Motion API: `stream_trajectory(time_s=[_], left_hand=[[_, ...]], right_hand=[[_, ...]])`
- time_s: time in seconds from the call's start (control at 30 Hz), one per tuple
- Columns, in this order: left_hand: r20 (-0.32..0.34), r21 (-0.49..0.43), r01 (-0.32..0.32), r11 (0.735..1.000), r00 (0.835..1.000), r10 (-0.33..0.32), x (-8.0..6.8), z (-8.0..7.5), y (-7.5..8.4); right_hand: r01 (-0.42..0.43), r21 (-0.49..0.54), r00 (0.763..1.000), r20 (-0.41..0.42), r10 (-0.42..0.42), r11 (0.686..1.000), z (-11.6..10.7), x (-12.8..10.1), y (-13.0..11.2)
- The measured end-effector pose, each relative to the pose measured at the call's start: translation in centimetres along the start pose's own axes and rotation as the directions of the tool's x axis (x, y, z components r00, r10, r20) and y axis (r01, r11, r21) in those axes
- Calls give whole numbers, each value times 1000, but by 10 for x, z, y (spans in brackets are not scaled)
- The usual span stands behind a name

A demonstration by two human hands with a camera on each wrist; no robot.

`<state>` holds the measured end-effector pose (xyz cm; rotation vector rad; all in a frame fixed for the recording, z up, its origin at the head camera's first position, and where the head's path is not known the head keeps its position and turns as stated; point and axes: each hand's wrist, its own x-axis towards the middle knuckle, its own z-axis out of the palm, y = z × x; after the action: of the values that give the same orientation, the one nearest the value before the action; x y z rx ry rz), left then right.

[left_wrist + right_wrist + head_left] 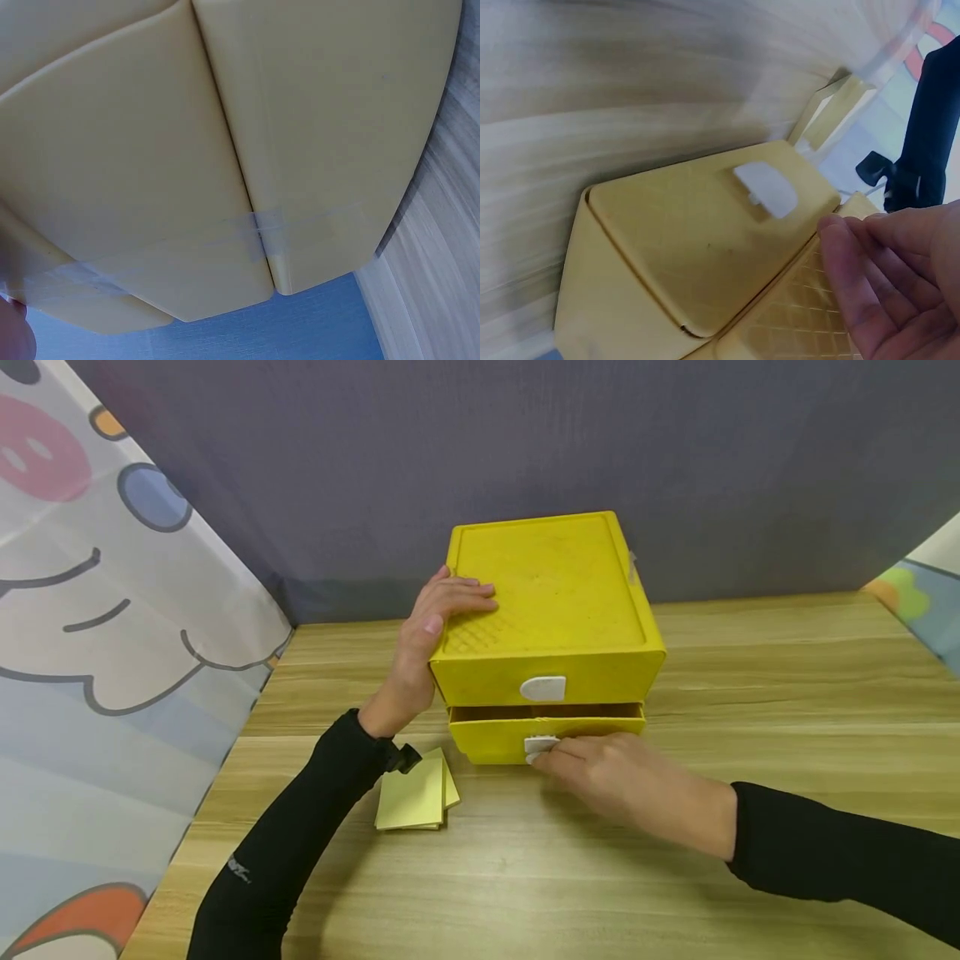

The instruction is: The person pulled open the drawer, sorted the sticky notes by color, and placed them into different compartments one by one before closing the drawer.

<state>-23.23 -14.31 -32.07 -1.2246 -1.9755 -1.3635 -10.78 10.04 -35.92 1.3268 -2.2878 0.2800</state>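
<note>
1. Yellow sticky notes (415,796) lie on the wooden table (750,693), near-left of the box.
2. Left hand (427,635) rests on the yellow drawer box (551,602), fingers straight and together.
3. Right hand (622,772) fingertips pinch the lower drawer's white handle (540,745); that drawer stands slightly open.

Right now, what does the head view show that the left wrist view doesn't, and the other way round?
Only the head view shows the right hand with its fingers at the white handle of the slightly open lower drawer, the left hand resting on the cabinet's top corner, and the yellow sticky notes on the wooden table. Only the left wrist view shows clear tape across a seam in the cabinet's side. Both show the yellow drawer cabinet.
</note>
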Motion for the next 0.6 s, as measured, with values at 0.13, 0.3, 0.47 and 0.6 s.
stream_trajectory(time_s=[0.13, 0.3, 0.47, 0.6], left_hand=[[-1, 6, -6, 1000, 1000, 6, 0, 0, 0], [-5, 5, -5, 1000, 1000, 5, 0, 1, 0], [-12, -2, -2, 1000, 1000, 2, 0, 1, 0], [-7, -1, -1, 1000, 1000, 1, 0, 0, 0]], right_hand=[[-16, -7, 1000, -8, 16, 1000, 4, 3, 5], [-46, -7, 999, 27, 46, 999, 3, 6, 9], [-74, 18, 995, 72, 73, 997, 1, 9, 11], [-75, 13, 996, 55, 74, 997, 3, 9, 11]])
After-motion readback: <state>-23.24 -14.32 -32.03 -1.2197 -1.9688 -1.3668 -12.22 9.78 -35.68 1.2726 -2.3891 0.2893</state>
